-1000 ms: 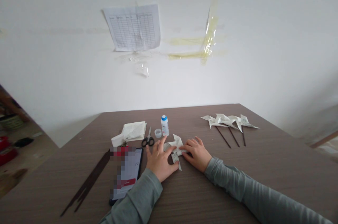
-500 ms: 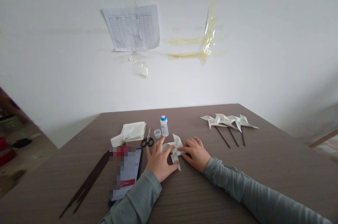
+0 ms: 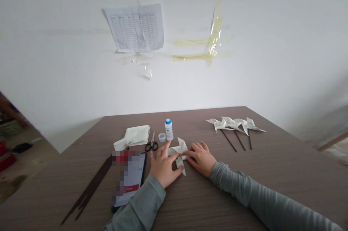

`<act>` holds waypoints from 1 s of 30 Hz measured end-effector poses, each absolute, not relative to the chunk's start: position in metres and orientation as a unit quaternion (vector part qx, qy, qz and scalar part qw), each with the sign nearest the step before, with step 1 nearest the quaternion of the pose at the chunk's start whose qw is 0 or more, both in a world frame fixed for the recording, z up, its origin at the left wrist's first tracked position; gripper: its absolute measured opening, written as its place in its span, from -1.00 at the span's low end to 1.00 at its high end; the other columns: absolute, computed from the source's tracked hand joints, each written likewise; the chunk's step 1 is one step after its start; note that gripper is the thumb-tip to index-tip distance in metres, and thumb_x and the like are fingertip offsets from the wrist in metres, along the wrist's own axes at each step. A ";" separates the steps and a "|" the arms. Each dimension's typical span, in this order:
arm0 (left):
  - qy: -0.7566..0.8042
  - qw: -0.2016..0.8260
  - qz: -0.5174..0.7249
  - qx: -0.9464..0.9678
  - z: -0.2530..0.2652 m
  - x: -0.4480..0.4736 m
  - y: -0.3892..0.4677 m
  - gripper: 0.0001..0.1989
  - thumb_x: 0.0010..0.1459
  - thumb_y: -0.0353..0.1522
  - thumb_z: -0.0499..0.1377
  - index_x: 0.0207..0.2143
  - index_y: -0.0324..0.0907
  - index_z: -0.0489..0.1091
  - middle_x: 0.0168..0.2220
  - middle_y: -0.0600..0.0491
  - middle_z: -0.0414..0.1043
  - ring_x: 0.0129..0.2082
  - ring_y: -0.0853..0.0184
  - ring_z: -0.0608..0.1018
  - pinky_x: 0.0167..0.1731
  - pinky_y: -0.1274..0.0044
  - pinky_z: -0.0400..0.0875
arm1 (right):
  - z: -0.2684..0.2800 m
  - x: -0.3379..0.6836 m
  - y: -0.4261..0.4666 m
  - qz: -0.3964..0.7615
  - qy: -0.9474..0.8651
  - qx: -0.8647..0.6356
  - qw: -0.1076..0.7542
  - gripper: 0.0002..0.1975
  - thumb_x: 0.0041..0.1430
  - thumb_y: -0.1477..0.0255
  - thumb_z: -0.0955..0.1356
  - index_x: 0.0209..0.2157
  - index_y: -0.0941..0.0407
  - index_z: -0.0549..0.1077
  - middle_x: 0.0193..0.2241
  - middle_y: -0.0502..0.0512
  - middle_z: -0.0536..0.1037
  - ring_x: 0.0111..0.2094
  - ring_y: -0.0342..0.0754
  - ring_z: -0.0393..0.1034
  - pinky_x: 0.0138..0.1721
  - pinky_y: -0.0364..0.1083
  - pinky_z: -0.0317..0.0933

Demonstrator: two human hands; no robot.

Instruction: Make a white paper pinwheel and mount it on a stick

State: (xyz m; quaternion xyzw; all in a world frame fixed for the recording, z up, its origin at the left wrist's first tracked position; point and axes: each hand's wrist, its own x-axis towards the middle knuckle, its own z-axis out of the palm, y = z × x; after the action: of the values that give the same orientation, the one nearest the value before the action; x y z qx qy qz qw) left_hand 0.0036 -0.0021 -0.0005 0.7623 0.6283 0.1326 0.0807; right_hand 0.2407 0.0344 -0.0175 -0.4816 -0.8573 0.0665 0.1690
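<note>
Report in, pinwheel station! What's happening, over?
Left hand: spread over whitish, pointed-blade paper pinwheel. Right hand: touching near pinwheel's middle. Pinwheel: on brown wood-grain table. Close by: white, blue-topped plastic bottle, upright beyond left hand, seemingly not blocking.

At the lower centre of the frame, the forefinger of my right hand point(image 3: 201, 158) reaches slightly farther over the middle of the paper pinwheel point(image 3: 182, 144). The small gap between its tip and the forefinger of my left hand point(image 3: 164, 168), visible a second ago, now looks almost closed, and my fingertip covers more of the pinwheel's middle. At the lower left, the tiny blurred digits on the phone point(image 3: 134, 169) seem to go from 22 to 24. My view shifts a touch, leaving the printed sheet point(image 3: 137, 29) at upper left slightly farther left in the frame.
</note>
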 end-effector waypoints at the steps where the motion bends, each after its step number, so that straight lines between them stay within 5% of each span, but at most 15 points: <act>1: 0.629 0.081 0.127 0.763 0.000 0.004 -0.002 -0.47 0.39 -0.20 0.61 0.38 0.30 0.85 0.89 -0.01 0.29 0.81 -0.40 0.39 0.79 -0.51 0.11 | -0.017 0.240 0.034 0.065 -0.858 -0.483 0.165 -0.60 0.70 0.43 0.49 0.35 -0.19 0.89 0.12 0.23 0.83 0.26 0.32 0.71 0.68 0.58 0.33; 30: 0.634 0.085 0.116 0.760 -0.001 0.005 -0.002 -0.49 0.45 -0.23 0.57 0.40 0.25 0.84 0.91 -0.05 0.25 0.84 -0.40 0.35 0.79 -0.53 0.12 | -0.021 0.241 0.037 0.079 -0.857 -0.479 0.173 -0.62 0.71 0.41 0.49 0.32 -0.19 0.91 0.10 0.22 0.82 0.25 0.30 0.70 0.71 0.59 0.26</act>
State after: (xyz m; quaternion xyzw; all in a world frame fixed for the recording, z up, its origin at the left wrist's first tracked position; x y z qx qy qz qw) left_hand 0.0054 -0.0024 -0.0007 0.7602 0.6336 0.1160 0.0846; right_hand 0.2414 0.0371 -0.0213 -0.4788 -0.8572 0.0789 0.1726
